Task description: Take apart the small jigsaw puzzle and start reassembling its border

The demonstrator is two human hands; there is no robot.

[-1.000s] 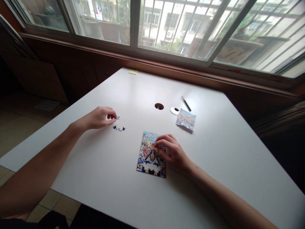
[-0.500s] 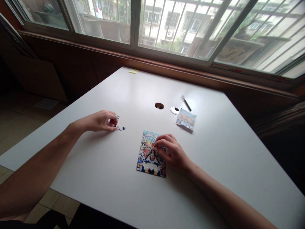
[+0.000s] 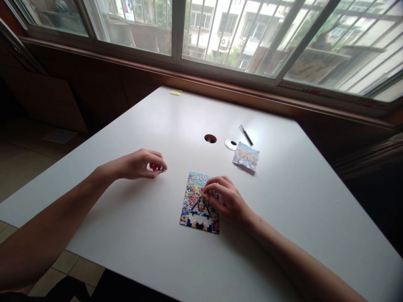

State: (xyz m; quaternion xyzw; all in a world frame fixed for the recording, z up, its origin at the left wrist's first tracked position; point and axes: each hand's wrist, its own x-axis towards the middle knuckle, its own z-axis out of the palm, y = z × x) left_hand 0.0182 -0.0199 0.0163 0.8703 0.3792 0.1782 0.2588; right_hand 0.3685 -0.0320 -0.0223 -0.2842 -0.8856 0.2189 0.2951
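My left hand (image 3: 145, 164) is low over the table, thumb and fingertips drawn together around small puzzle pieces (image 3: 163, 170), which are mostly hidden behind the fingers. A colourful jigsaw puzzle board (image 3: 193, 197) lies flat in front of me, with a pale gap in its lower middle. Over its right side rests my right hand (image 3: 229, 200), with bent fingers close together and the tips on or just above the picture. Whether a small piece sits between those fingertips cannot be made out.
A creased printed paper (image 3: 246, 157) lies beyond my right hand. Near it are a dark pen (image 3: 246, 135) and a round metal cover (image 3: 231, 145). A cable hole (image 3: 210, 139) opens in the white table (image 3: 132, 226). Yellow sticky notes (image 3: 175, 93) lie at the far edge.
My left hand has moved right and slightly nearer, over the loose puzzle pieces, which are now mostly covered by its fingers. My right hand and the board have stayed put.
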